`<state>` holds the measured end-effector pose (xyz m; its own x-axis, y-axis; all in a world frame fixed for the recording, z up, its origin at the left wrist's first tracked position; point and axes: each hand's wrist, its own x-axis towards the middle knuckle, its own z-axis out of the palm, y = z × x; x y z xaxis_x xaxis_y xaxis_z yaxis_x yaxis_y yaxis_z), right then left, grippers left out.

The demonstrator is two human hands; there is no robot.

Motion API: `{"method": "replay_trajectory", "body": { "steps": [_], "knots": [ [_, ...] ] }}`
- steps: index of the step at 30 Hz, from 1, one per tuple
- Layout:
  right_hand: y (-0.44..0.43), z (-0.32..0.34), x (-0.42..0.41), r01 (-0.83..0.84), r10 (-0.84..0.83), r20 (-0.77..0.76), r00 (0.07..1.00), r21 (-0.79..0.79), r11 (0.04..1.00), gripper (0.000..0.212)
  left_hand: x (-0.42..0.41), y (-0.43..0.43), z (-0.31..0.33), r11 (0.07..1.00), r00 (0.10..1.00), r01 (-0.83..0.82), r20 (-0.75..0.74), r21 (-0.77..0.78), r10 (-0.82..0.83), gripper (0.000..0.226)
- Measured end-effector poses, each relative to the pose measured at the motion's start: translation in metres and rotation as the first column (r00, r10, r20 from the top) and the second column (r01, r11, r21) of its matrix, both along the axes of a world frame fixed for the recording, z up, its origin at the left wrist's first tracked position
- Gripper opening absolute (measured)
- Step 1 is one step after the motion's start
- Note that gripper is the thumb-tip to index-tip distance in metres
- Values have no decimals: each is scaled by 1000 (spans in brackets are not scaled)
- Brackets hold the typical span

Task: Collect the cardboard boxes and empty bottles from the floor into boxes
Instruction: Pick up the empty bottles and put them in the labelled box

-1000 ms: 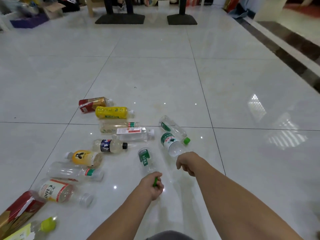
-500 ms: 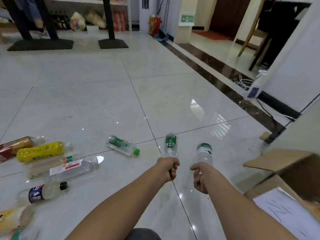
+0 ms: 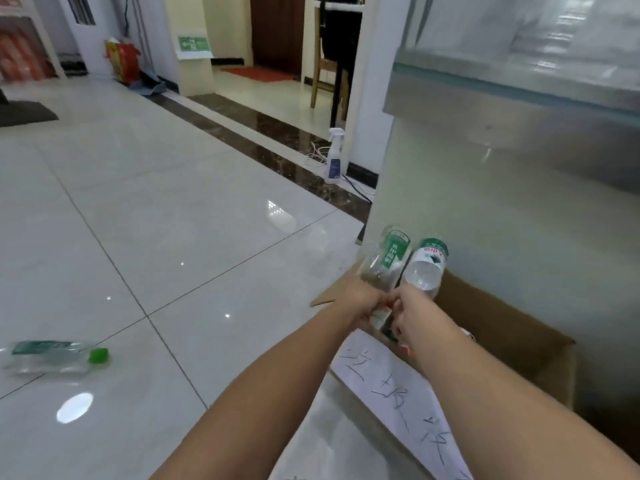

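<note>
My left hand (image 3: 360, 301) grips the neck of a clear bottle with a green label (image 3: 386, 259), its base pointing away and up. My right hand (image 3: 412, 315) holds a second clear bottle with a green and white label (image 3: 427, 268) the same way. Both bottles hang side by side over the open cardboard box (image 3: 512, 327) that stands against a pale cabinet. A white sheet with handwriting (image 3: 398, 386) lies on the box's near flap. Another clear bottle with a green cap (image 3: 55, 355) lies on its side on the tiled floor at the left.
A tall pale cabinet (image 3: 502, 188) rises right behind the box. A white spray bottle (image 3: 335, 156) and cables stand on the dark floor strip near the wall. A wooden chair (image 3: 325, 74) sits in the doorway. A black mat (image 3: 24, 112) lies far left.
My view has swung right from the row of bottles to the box. Both hands picked up a bottle each from the floor and carried them over the box opening.
</note>
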<state>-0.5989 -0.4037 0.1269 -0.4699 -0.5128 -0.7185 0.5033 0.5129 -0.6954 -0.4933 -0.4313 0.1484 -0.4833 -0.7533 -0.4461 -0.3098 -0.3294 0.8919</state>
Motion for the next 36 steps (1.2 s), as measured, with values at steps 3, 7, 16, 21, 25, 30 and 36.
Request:
{"method": "replay_trajectory", "body": {
  "steps": [3,7,16,21,25,30,36],
  "knots": [
    [35,-10,-19,38,-34,-35,999,94,995,37,-38,14,-24,976,964,165,233,-143,-129,46],
    [58,-31,-29,-15,2,122,993,109,994,51,-57,17,-42,903,840,343,514,-258,-172,68],
    [25,-27,-29,-103,72,370,926,64,993,47,-52,4,-40,734,734,424,676,-530,65,43],
    [18,-43,-20,-59,35,244,969,93,994,45,-60,-1,-57,732,644,470,759,-493,98,48],
    [18,-65,-16,20,-30,207,978,49,999,37,-64,-7,-72,734,622,497,779,-464,72,38],
    [12,-79,-19,-118,105,105,989,128,985,39,-66,-12,-81,720,558,552,828,-420,54,41],
    [13,-73,-17,-415,444,-6,896,345,842,44,-64,-14,-78,672,463,619,880,-407,106,47]
  ]
}}
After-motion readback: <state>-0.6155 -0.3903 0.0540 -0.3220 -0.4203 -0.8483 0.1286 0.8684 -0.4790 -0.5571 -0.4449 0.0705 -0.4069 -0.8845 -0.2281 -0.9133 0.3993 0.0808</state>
